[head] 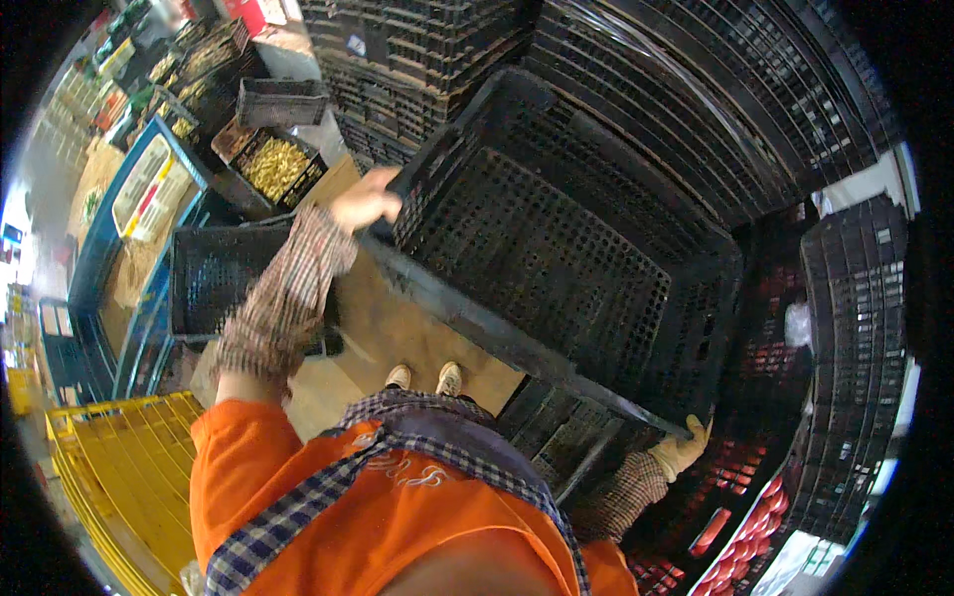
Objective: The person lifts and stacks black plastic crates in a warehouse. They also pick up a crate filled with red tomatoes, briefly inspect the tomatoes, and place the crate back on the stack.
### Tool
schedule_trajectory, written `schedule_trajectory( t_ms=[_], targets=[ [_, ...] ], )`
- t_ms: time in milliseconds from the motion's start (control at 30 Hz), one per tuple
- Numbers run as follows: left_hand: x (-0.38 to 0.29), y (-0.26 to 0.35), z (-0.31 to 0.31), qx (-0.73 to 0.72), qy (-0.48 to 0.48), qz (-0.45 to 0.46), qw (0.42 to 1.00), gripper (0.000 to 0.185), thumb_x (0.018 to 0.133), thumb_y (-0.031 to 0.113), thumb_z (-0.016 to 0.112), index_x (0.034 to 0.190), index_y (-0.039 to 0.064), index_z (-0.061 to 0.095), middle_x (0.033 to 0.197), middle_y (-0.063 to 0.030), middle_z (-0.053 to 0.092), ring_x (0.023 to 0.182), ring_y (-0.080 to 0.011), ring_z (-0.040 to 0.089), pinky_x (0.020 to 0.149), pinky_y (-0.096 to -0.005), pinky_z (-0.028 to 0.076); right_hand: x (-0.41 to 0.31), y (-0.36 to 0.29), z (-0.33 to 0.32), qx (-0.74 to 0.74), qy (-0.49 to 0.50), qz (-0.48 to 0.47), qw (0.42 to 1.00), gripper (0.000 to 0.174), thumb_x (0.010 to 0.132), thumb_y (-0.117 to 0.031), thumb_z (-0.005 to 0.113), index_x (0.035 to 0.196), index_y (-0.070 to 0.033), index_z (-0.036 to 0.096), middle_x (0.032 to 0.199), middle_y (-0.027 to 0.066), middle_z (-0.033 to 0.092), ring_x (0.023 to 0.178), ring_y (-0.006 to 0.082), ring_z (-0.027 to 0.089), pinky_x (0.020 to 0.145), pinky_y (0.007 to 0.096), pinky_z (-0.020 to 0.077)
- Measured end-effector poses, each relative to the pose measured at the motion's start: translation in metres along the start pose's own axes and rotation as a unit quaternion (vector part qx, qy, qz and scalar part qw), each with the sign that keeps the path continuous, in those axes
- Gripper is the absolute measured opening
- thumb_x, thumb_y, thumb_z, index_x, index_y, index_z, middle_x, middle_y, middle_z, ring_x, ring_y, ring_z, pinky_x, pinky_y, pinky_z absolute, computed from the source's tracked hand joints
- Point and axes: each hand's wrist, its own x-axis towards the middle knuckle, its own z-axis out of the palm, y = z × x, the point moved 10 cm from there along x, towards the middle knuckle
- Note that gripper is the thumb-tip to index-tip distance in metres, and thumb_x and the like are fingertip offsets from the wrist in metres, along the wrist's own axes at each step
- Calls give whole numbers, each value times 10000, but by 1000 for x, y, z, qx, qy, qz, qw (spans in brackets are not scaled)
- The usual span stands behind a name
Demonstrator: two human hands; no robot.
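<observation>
A large black plastic crate [544, 246] with a perforated bottom is held tilted in front of me, its inside facing up towards me. Nothing shows inside it. My left hand [367, 200], slightly blurred, grips its left end. At the near right corner, my right hand [682, 451] has hold of the rim and seems to wear a pale glove. Checked sleeves cover both forearms. Behind the held crate rise tall stacks of black crates [417, 52]. Whether it touches them I cannot tell.
A black crate of small yellowish produce [276, 167] stands at the far left. Nearer are another black crate [223, 276] and a yellow plastic crate [134, 462]. Black slatted crates [559, 439] lie low by my legs. Red produce [753, 533] shows at the lower right.
</observation>
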Motion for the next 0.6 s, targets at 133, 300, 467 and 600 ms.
schedule_trajectory(
  t_ms=[133, 300, 467, 600],
  targets=[
    [44, -25, -26, 80, -7, -89, 993, 545, 563, 100, 555, 1091, -33, 535, 837, -93, 600, 789, -190, 548, 727, -301, 428, -7, 35, 38, 136, 21, 116, 984, 443, 642, 3, 529, 1081, 41, 568, 1169, 145, 528, 1043, 250, 494, 909, 350, 400],
    [63, -72, -37, 251, 98, -174, 947, 542, 725, 259, 591, 1154, -58, 493, 1142, -241, 537, 1088, -352, 497, 915, -403, 373, -12, 46, 69, -324, 0, -36, 945, 311, 624, 142, 529, 900, 24, 612, 1208, 169, 491, 1022, 261, 512, 889, 342, 430],
    [68, -71, -30, 255, 79, -146, 953, 512, 734, 266, 587, 1150, -23, 510, 1091, -256, 549, 1039, -360, 518, 899, -398, 395, -14, 36, 60, -405, -68, -65, 909, 287, 634, 149, 525, 880, 28, 610, 1223, 200, 478, 1057, 314, 507, 886, 361, 441],
    [71, -73, -29, 253, 74, -126, 956, 480, 742, 256, 578, 1133, -16, 519, 1068, -243, 567, 1013, -362, 534, 874, -399, 407, -24, 42, 42, -404, -44, -94, 909, 187, 654, 108, 530, 799, 34, 624, 1220, 221, 484, 1057, 313, 519, 857, 373, 453]
  ],
)
